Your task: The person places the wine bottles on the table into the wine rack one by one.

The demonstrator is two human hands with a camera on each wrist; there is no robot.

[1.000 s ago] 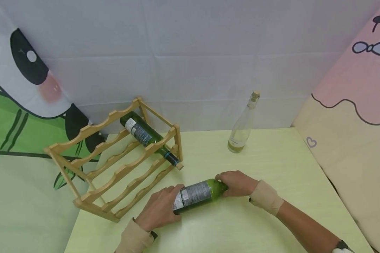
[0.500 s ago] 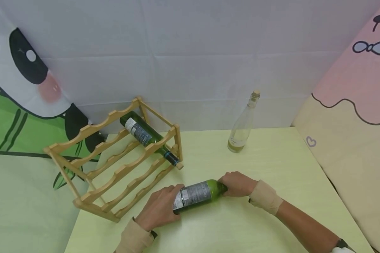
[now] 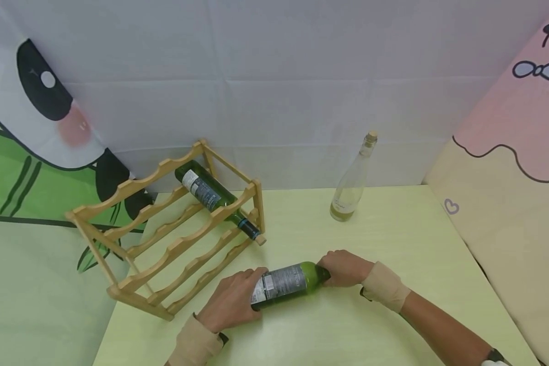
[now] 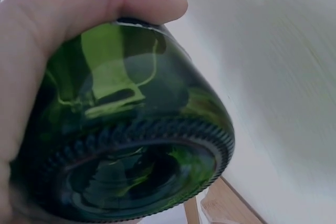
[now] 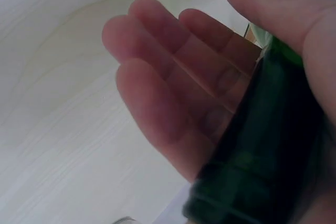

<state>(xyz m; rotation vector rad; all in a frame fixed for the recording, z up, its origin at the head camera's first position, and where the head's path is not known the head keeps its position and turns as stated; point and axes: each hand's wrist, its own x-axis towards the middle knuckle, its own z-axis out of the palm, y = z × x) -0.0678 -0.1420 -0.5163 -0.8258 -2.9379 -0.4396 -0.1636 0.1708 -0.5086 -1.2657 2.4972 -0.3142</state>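
A green wine bottle with a grey and white label lies slantwise between my two hands over the table. My left hand grips its body at the base end. In the left wrist view, the thumb lies across the glass above the ridged base. My right hand holds the neck, hiding most of it in the head view. Seen from the right wrist, the dark neck lies across the palm, fingers behind it and the thumb on the near side.
To the left stands a wooden wine rack with tiers of scalloped rails. Another green wine bottle lies in its top tier, corked neck pointing forward. A clear corked bottle stands toward the back of the pale table, near the white backdrop.
My right hand's fingers have slid slightly along the neck, away from the bottle's shoulder. The left hand and the bottle have stayed nearly in place.
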